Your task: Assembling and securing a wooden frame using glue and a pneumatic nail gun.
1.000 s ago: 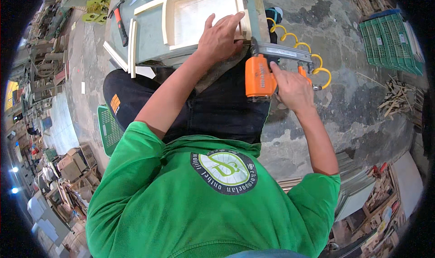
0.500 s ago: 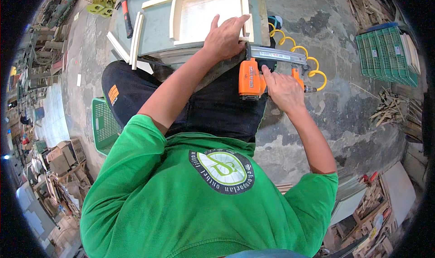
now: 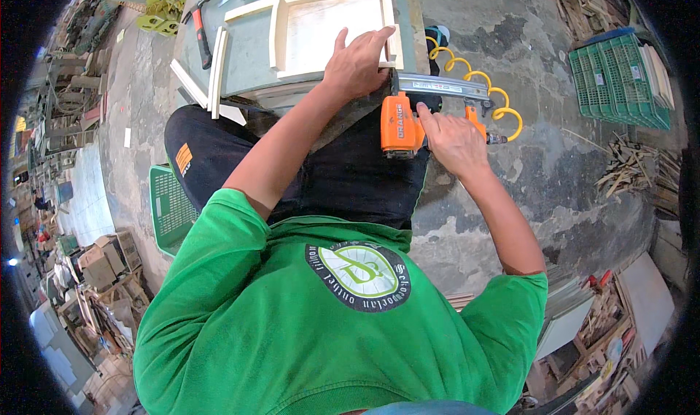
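A pale wooden frame with a light panel inside lies on the grey-green worktop. My left hand grips its near right corner, with the thumb raised and the index finger lying along the right side piece; the other fingertips are partly hidden. In my right hand is an orange nail gun, fingers wrapped around its handle. The gun's nose meets the frame's near right corner, right beside my left hand. A yellow coiled air hose runs from the back of the gun toward the far side.
Left of the frame lie a hammer and loose wooden strips that overhang the near edge. A green crate stands on the floor by my left leg. At the far right are stacked green crates and scrap sticks.
Very little differs. The whole scene has shifted slightly in view; both hands keep their holds, and the nail gun stays against the frame's corner.
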Motion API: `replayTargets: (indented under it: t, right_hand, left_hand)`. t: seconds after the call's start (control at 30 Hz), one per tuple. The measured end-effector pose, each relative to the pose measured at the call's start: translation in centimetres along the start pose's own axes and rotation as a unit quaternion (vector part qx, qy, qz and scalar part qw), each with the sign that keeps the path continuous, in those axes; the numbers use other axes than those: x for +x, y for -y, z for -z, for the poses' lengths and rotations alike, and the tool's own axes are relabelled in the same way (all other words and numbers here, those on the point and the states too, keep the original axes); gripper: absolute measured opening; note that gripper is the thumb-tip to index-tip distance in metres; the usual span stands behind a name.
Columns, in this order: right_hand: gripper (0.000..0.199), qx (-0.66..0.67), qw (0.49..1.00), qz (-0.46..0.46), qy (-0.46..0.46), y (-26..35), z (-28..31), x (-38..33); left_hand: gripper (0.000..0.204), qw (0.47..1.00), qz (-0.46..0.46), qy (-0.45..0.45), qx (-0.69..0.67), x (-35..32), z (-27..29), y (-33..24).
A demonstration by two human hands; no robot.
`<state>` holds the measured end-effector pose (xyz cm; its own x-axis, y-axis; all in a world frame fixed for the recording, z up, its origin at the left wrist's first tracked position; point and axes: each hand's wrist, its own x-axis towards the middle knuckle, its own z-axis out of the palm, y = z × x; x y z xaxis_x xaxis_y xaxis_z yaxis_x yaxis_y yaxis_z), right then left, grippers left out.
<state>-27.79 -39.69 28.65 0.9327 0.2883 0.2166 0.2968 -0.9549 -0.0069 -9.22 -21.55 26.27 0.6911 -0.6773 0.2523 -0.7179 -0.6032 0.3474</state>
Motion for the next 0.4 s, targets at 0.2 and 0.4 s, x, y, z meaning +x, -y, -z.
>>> replayTargets:
  t: [0.2, 0.4]
  right_hand:
    - [0.033, 0.020, 0.999, -0.017, 0.023, 0.16, 0.07, 0.01]
    - [0.038, 0.028, 0.998, -0.026, 0.042, 0.14, -0.10, -0.64]
  left_hand:
    - [0.077, 1.000, 0.005, 0.007, 0.002, 0.01, 0.19, -0.12]
    - [0.077, 1.000, 0.005, 0.014, -0.001, 0.10, -0.01, -0.08]
